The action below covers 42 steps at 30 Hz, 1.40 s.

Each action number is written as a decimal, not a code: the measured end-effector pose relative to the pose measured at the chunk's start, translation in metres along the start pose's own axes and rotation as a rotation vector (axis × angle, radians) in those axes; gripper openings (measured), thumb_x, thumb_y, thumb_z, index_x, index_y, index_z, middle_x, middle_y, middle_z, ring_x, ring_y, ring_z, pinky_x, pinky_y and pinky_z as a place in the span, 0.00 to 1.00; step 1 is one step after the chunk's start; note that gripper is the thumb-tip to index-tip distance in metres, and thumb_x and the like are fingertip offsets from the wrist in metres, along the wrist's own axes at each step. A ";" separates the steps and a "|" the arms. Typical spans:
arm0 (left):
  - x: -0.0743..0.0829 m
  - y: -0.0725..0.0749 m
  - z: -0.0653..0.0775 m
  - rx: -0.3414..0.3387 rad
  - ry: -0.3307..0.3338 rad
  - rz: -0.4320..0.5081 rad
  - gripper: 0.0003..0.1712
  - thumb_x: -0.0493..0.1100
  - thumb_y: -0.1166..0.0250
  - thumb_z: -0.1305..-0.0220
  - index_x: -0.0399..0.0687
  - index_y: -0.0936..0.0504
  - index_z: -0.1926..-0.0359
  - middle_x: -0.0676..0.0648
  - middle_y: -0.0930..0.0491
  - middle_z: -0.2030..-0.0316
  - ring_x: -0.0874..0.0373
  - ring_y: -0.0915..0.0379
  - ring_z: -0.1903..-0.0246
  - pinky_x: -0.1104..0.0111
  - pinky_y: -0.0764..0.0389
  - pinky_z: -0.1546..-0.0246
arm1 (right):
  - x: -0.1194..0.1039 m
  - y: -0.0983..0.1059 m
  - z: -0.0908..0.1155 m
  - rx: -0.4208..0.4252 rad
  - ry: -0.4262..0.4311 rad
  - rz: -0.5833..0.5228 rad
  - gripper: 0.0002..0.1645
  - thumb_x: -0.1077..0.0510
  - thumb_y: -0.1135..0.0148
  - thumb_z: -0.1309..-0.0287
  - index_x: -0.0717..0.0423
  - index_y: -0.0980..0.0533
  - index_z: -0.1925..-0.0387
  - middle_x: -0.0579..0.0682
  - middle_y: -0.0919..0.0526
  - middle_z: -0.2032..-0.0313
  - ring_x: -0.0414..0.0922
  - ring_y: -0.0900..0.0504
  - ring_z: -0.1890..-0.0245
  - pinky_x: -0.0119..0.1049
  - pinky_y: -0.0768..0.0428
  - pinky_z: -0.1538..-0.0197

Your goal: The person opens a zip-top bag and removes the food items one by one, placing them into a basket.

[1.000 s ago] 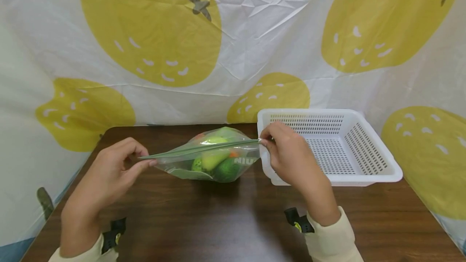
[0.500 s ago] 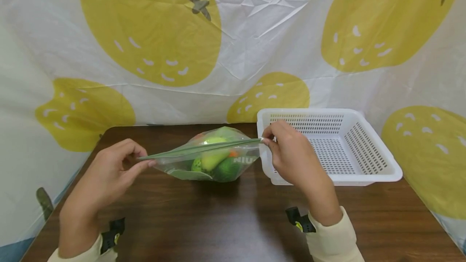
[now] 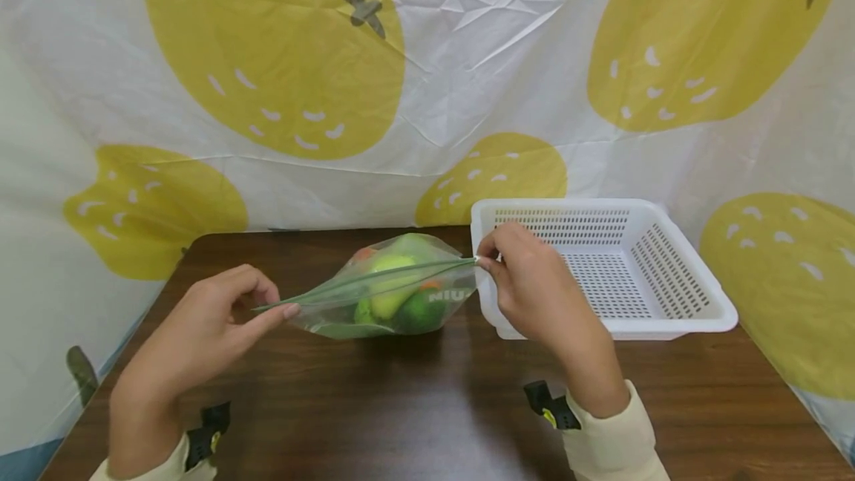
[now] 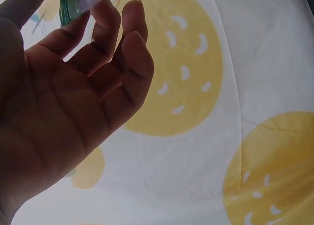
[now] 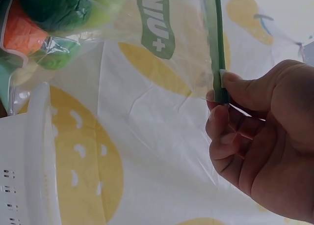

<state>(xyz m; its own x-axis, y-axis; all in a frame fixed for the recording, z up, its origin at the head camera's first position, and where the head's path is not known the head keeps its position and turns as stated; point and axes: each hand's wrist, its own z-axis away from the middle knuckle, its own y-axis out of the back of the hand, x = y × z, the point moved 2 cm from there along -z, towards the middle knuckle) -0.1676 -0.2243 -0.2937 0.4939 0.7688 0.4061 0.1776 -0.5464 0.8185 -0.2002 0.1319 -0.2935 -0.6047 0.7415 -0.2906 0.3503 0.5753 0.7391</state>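
A clear zip bag [image 3: 334, 321] with a green zip strip and pale lettering stretches between both hands. Inside it sit green, yellow-green and orange fruit or vegetables [image 3: 394, 303]. My left hand [image 3: 207, 325] pinches the left end of the strip between thumb and index finger; in the left wrist view its other fingers curl loosely, and only a bit of the green strip [image 4: 73, 6] shows. My right hand [image 3: 537, 284] pinches the strip's right end, thumb over it. The right wrist view shows the strip [image 5: 218, 43] running up from those fingertips.
A white perforated plastic basket [image 3: 701, 325] stands on the right of the brown wooden table [image 3: 401, 421], behind my right hand. A white cloth [image 3: 494, 80] with large yellow fruit prints hangs behind the table. Each wrist wears a black strap mount [image 3: 207, 436].
My left hand has slid slightly right and down with its end of the strip, which now slants more. My right hand shifted a little right, then back left.
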 end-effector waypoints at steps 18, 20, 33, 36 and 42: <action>0.009 -0.013 -0.008 -0.185 -0.007 0.071 0.02 0.52 0.30 0.35 0.66 0.14 0.62 0.65 0.21 0.67 0.70 0.26 0.67 0.70 0.24 0.66 | -0.006 0.001 0.003 -0.053 0.042 -0.012 0.06 0.64 0.33 0.37 0.54 0.24 0.63 0.48 0.22 0.66 0.45 0.22 0.65 0.41 0.22 0.61; 0.012 -0.015 -0.009 -0.198 -0.015 0.075 0.03 0.52 0.30 0.35 0.65 0.12 0.61 0.65 0.22 0.67 0.70 0.28 0.69 0.71 0.24 0.67 | -0.007 0.001 0.004 -0.055 0.047 -0.016 0.06 0.64 0.33 0.37 0.54 0.24 0.63 0.47 0.22 0.66 0.44 0.22 0.65 0.40 0.22 0.61; 0.028 -0.026 -0.017 -0.258 -0.072 0.084 0.05 0.44 0.31 0.34 0.55 0.09 0.60 0.62 0.25 0.71 0.70 0.33 0.75 0.73 0.26 0.72 | -0.016 0.010 0.010 -0.110 0.063 -0.038 0.06 0.63 0.34 0.37 0.51 0.24 0.63 0.42 0.23 0.65 0.41 0.24 0.65 0.38 0.23 0.60; 0.031 -0.026 -0.018 -0.238 -0.081 0.076 0.05 0.43 0.31 0.34 0.56 0.09 0.62 0.62 0.26 0.72 0.70 0.34 0.76 0.73 0.27 0.73 | -0.017 0.012 0.011 -0.119 0.056 -0.037 0.06 0.63 0.34 0.36 0.51 0.24 0.63 0.42 0.23 0.65 0.41 0.24 0.65 0.38 0.23 0.60; 0.035 -0.025 -0.017 -0.137 -0.092 0.036 0.05 0.41 0.30 0.35 0.53 0.09 0.60 0.63 0.24 0.71 0.70 0.33 0.76 0.73 0.27 0.74 | -0.013 0.015 0.011 -0.170 0.044 -0.090 0.06 0.64 0.34 0.36 0.51 0.24 0.63 0.41 0.23 0.65 0.39 0.26 0.65 0.36 0.24 0.59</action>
<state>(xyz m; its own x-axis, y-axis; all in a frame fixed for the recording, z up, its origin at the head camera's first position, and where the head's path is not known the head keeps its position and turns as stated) -0.1691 -0.1779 -0.2929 0.5748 0.7123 0.4027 0.0432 -0.5179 0.8543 -0.1795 0.1348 -0.2858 -0.6604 0.6716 -0.3359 0.1697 0.5692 0.8045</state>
